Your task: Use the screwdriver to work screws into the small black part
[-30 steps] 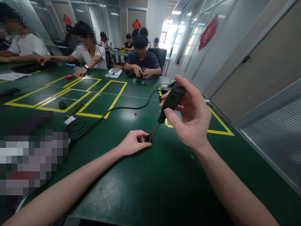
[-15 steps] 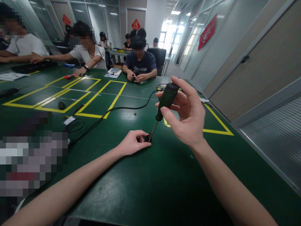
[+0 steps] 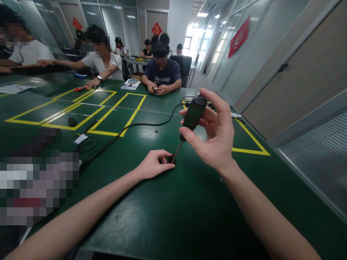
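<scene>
Head view: pinching a small black part [image 3: 171,159] with thumb and fingers of the left hand [image 3: 151,165], just at the tip of the screwdriver [image 3: 194,112]; grasping its handle with the right hand [image 3: 215,139]. Brace the part firmly, align the shaft [image 3: 178,150], press lightly and steadily.

Tabletop [image 3: 141,216]: carries all below. Small part [image 3: 171,159]: centre, in left hand [image 3: 150,164]. Screwdriver [image 3: 194,112]: in right hand [image 3: 217,144], slanting down leftward, tip at the small part (exact seating too small to tell). Cable [image 3: 151,124]: behind left hand, running left to far right. Paper sheet [image 3: 15,89]: far left. Boxy device [image 3: 131,83]: far side, left of seated person [image 3: 162,70].
</scene>
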Demonstrator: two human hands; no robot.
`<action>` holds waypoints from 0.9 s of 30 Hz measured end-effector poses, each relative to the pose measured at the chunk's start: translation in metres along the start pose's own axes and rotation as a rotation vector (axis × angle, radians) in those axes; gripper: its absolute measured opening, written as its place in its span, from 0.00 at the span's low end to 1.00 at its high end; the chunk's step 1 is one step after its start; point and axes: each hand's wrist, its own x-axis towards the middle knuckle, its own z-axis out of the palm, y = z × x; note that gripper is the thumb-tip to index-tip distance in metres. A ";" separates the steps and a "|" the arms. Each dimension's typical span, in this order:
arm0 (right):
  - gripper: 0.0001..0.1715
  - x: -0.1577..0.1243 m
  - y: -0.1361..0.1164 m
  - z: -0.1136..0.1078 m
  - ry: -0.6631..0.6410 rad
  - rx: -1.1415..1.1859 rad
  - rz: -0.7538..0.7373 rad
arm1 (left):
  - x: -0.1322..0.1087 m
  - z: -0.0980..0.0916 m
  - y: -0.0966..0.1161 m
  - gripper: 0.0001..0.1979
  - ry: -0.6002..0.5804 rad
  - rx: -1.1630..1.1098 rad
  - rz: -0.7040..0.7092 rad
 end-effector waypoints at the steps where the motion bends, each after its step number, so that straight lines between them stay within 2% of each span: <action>1: 0.42 0.000 0.000 0.000 0.009 -0.022 -0.011 | 0.000 0.000 0.001 0.13 -0.001 -0.002 0.001; 5: 0.40 0.003 0.001 -0.002 0.014 -0.089 0.000 | -0.001 0.000 0.002 0.13 -0.001 -0.004 -0.004; 9: 0.43 0.003 0.001 -0.003 -0.034 -0.001 0.036 | -0.001 0.000 0.002 0.14 -0.004 0.006 -0.005; 12: 0.40 0.001 0.003 -0.003 -0.057 0.019 0.019 | -0.001 0.000 0.001 0.14 -0.008 0.004 -0.001; 17: 0.39 0.001 0.005 -0.002 0.033 -0.073 -0.021 | -0.001 0.000 0.003 0.12 -0.004 -0.001 -0.003; 19: 0.39 0.001 0.005 -0.002 0.031 -0.056 -0.017 | 0.000 0.000 0.003 0.13 -0.006 -0.005 -0.004; 23: 0.41 0.002 0.004 -0.003 -0.038 0.045 0.011 | 0.000 0.001 0.001 0.14 -0.009 -0.022 -0.002; 27: 0.45 0.001 0.006 -0.001 -0.014 0.016 0.002 | -0.001 0.001 0.001 0.13 0.001 -0.023 -0.004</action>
